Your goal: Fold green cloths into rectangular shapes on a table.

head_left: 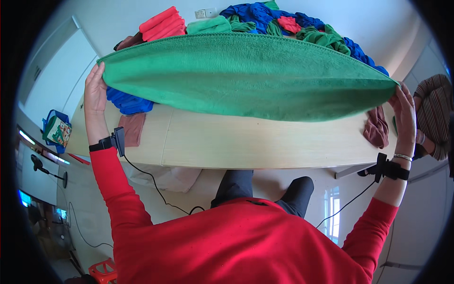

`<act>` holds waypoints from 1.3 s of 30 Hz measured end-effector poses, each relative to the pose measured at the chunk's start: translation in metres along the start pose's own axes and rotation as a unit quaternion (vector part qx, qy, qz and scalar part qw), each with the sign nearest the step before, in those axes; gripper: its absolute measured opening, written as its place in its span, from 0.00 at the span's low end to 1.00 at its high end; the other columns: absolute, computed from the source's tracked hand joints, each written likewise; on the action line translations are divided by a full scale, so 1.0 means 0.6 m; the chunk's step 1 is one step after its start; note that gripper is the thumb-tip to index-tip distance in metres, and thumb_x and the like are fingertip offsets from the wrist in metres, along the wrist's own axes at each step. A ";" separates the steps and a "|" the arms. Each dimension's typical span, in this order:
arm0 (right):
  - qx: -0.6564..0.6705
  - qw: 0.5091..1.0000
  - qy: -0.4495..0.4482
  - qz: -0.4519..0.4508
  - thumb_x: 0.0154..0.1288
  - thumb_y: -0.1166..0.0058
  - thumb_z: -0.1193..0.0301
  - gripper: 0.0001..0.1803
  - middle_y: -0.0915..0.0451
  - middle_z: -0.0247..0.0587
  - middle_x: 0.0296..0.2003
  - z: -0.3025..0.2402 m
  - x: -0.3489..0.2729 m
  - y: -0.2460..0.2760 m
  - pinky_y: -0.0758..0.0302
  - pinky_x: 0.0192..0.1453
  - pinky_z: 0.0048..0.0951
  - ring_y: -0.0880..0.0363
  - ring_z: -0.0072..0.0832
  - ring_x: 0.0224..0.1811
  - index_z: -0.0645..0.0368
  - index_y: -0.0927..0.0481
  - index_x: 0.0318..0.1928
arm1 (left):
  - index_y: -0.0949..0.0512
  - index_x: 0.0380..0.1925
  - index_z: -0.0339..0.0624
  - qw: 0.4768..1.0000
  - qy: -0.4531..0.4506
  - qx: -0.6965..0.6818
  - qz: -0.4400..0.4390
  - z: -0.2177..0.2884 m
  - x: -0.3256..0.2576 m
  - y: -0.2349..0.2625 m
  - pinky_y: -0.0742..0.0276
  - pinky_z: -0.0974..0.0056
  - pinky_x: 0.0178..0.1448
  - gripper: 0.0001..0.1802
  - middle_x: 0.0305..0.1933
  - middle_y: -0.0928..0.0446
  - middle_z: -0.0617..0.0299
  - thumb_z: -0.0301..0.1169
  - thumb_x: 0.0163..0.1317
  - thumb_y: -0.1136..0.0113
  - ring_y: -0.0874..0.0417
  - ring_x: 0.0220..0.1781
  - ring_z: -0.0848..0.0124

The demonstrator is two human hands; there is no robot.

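A green towel [246, 78] hangs stretched wide between my two hands, above the table. At its far left corner, my left hand [96, 89] pinches the edge with fingers closed. My right hand [403, 106] grips the opposite corner on the right. The stitched upper edge is pulled out long, and the cloth sags toward me in the middle. Beneath the left end lie folded blue towels [128, 102] and a folded brown towel [132, 128]. A crumpled brown towel [377, 128] rests by my right hand at the table's right end.
The pale wooden table [255, 144] spans in front of me. At its back are a folded red stack [163, 24], a folded green stack [209, 25] and a loose blue, green and red heap [257, 16]. Another person [432, 113] is at the right; a red stool [103, 272] stands lower left.
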State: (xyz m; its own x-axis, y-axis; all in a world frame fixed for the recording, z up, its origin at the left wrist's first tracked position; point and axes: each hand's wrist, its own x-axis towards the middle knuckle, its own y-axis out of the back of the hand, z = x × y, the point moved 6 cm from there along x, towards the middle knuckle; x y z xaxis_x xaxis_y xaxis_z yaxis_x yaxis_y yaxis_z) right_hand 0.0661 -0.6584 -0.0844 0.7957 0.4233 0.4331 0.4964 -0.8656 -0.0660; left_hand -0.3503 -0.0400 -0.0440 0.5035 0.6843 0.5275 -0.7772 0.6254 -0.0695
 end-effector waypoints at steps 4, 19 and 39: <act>0.046 0.995 -0.024 -0.090 0.73 0.56 0.69 0.13 0.20 0.34 0.39 0.001 0.024 0.012 0.24 0.47 0.20 0.21 0.19 0.41 0.62 0.24 0.51 | 0.25 0.49 0.37 0.991 0.005 -0.104 -0.083 -0.013 0.034 0.029 0.29 0.68 0.56 0.15 0.49 0.22 0.60 0.34 0.68 0.47 0.22 0.51 0.72; -0.140 0.968 -0.196 0.077 0.63 0.45 0.63 0.10 0.23 0.28 0.28 0.134 0.035 -0.065 0.28 0.30 0.20 0.26 0.18 0.25 0.57 0.22 0.35 | 0.24 0.44 0.34 0.987 0.149 0.007 0.056 -0.262 0.082 -0.028 0.29 0.70 0.51 0.16 0.42 0.21 0.60 0.34 0.62 0.40 0.22 0.45 0.75; -0.074 0.983 -0.161 -0.043 0.66 0.47 0.70 0.10 0.24 0.30 0.20 0.099 -0.151 -0.469 0.30 0.27 0.18 0.28 0.14 0.22 0.66 0.20 0.34 | 0.26 0.29 0.40 0.983 -0.121 0.125 -0.059 -0.042 -0.311 -0.469 0.33 0.66 0.22 0.05 0.18 0.29 0.59 0.21 0.56 0.39 0.29 0.17 0.71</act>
State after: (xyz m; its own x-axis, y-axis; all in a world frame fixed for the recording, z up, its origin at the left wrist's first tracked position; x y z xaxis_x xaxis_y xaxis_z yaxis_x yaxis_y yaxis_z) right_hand -0.1249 -0.4373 -0.1584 0.8337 0.5386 0.1224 0.5296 -0.8424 0.0997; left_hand -0.2158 -0.3343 -0.1444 0.5148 0.4841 0.7076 -0.8024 0.5626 0.1989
